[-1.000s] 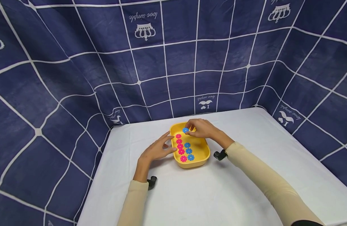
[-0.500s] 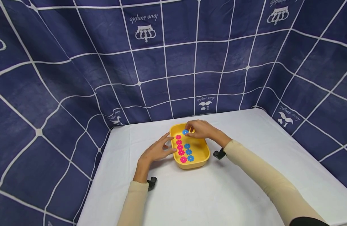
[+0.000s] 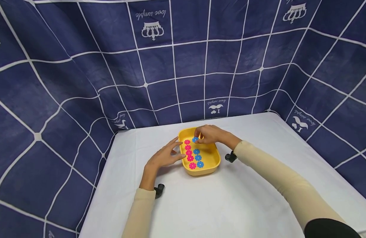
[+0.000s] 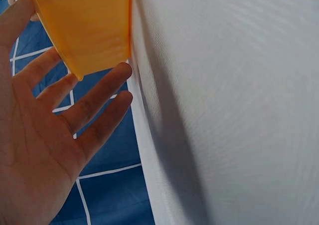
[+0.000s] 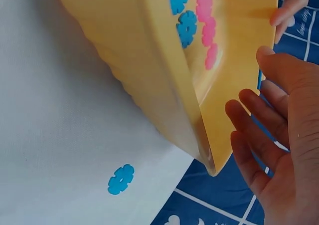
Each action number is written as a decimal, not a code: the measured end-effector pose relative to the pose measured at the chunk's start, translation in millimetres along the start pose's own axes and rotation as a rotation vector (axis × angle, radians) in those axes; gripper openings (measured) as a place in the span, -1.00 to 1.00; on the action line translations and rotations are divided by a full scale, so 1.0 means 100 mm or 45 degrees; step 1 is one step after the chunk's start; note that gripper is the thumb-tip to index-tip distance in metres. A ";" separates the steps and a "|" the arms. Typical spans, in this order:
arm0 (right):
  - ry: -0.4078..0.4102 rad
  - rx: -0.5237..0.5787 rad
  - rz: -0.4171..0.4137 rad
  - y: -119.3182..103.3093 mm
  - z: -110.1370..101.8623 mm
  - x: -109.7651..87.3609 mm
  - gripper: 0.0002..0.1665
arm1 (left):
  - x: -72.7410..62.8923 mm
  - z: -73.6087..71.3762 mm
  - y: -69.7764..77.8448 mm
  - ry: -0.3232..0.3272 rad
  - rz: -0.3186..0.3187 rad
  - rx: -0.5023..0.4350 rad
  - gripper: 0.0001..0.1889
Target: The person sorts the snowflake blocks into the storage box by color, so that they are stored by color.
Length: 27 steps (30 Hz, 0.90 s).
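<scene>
In the head view a yellow plastic tray (image 3: 209,154) stands on the white table. Inside it, several pink flower-shaped pieces (image 3: 187,147) form a column along the left side, with three blue flower-shaped pieces (image 3: 198,157) lined up beside its near part. My right hand (image 3: 212,135) reaches over the far right rim and pinches another blue flower-shaped piece (image 3: 195,139) between thumb and fingers, low inside the tray near the top pink one. At the left rim, my left hand (image 3: 164,157) spreads its fingers along the wall, thumb at the edge; the left wrist view shows its palm (image 4: 42,145).
One more blue flower-shaped piece (image 5: 121,179) lies on the table outside the tray in the right wrist view; my right arm hides it in the head view. Dark blue cloth (image 3: 188,62) with white lines hangs behind the table and at both sides.
My right hand has brought the pinched blue piece slightly nearer to the row of blue ones. My left hand stays at the tray's left rim.
</scene>
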State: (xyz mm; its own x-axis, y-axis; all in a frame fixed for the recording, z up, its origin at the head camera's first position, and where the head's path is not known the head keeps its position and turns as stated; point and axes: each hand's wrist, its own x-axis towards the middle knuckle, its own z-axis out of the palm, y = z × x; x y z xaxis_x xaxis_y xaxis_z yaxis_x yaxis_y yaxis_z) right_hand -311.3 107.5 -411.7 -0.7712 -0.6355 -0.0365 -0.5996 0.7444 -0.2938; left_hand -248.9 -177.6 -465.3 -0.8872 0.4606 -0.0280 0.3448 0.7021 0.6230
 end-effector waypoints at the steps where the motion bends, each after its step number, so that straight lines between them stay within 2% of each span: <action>1: -0.015 -0.005 0.002 0.00 0.00 0.01 -0.61 | 0.00 0.00 -0.01 0.002 0.001 -0.004 -0.16; 12: -0.150 -0.041 0.030 -0.01 0.05 0.15 -0.61 | -0.01 0.00 -0.03 0.005 -0.003 -0.011 -0.19; 21: -0.180 -0.021 0.089 0.00 0.12 0.17 -0.61 | 0.01 -0.01 -0.03 0.008 0.009 -0.008 -0.18; 27: -0.191 -0.012 0.063 0.04 0.17 0.21 -0.62 | 0.01 -0.02 -0.03 0.009 0.029 -0.017 -0.18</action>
State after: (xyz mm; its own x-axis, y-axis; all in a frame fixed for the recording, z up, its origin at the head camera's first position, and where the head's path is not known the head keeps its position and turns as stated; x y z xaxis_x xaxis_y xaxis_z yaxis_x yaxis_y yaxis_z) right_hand -325.8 93.5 -429.7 -0.7596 -0.6211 -0.1929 -0.5644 0.7769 -0.2792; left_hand -251.2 -180.8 -465.9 -0.8812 0.4727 -0.0081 0.3612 0.6842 0.6336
